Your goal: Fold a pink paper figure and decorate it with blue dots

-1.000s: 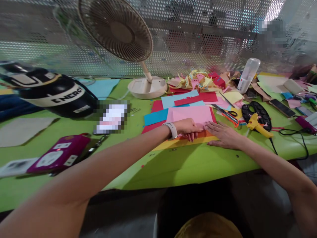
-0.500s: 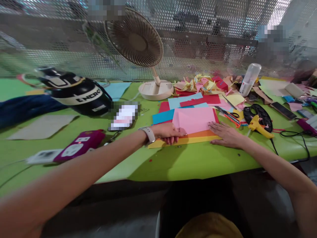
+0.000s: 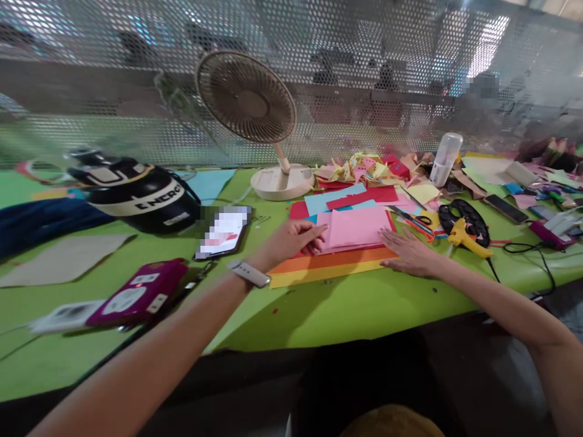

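Note:
A folded pink paper sheet (image 3: 357, 229) lies on a stack of coloured paper, its upper layer not quite covering the left end of the lower one. My right hand (image 3: 407, 250) rests flat and open, fingertips on the pink sheet's right edge. At the left end is my left hand (image 3: 298, 238), wearing a pale wristband, fingers curled in and thumb pointing right over the sheet's edge. Nothing shows in its grip. Beneath lie an orange sheet (image 3: 339, 261) and a yellow sheet (image 3: 296, 278); blue and red pieces stick out behind.
A fan (image 3: 248, 100) stands behind the papers beside a scrap pile (image 3: 364, 167). To the right are a cutter (image 3: 414, 223), a black palette (image 3: 469, 213), a yellow glue gun (image 3: 469, 238) and a clear bottle (image 3: 446, 159). A black jug (image 3: 146, 197), phone (image 3: 223, 233) and purple device (image 3: 141, 291) lie left.
My left hand has slid left along the pink sheet's front fold and now sits higher at its left end. The pink sheet has shifted, baring more orange. My right hand stays flat.

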The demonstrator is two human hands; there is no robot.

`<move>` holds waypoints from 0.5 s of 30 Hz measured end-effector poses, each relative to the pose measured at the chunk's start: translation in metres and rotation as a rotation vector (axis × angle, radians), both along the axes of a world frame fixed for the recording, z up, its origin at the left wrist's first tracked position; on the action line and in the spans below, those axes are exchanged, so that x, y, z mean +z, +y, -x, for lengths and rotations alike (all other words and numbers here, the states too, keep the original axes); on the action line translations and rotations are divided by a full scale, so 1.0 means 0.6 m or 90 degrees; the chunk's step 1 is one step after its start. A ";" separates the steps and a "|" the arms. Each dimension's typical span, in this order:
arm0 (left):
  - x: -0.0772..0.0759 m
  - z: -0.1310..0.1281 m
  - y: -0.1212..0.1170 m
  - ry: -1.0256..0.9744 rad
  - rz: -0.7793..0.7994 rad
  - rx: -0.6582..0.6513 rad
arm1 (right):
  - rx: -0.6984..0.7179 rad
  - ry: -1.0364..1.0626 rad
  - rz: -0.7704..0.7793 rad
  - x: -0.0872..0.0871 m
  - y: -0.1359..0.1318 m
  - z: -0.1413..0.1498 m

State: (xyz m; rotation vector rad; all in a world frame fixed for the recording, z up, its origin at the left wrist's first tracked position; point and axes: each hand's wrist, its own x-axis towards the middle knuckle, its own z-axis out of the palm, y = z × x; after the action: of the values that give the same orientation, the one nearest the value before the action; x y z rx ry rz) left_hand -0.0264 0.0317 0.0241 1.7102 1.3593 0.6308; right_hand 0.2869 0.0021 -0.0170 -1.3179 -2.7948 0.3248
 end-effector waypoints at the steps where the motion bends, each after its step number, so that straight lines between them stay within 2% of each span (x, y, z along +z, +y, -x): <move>1: -0.006 -0.009 0.000 -0.010 -0.039 -0.007 | 0.013 0.001 -0.007 0.001 0.000 0.001; 4: -0.024 -0.038 -0.002 0.037 -0.177 -0.057 | 0.011 -0.002 -0.067 0.007 0.009 -0.004; 7: -0.041 -0.066 -0.005 0.163 -0.289 -0.190 | -0.106 -0.024 -0.151 0.015 0.032 -0.027; 9: -0.054 -0.079 -0.005 0.258 -0.302 -0.273 | -0.220 -0.047 -0.192 0.022 0.053 -0.048; 11: -0.068 -0.086 -0.003 0.336 -0.295 -0.316 | -0.299 -0.076 -0.208 0.026 0.070 -0.065; 15: -0.092 -0.088 -0.002 0.410 -0.312 -0.326 | -0.330 -0.106 -0.183 0.027 0.087 -0.078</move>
State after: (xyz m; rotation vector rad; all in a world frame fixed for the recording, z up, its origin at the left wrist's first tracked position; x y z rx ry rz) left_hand 0.0264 0.0306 -0.0308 2.6991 1.1318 0.1073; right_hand 0.3335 0.0542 -0.0010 -1.9726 -2.3603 -0.2052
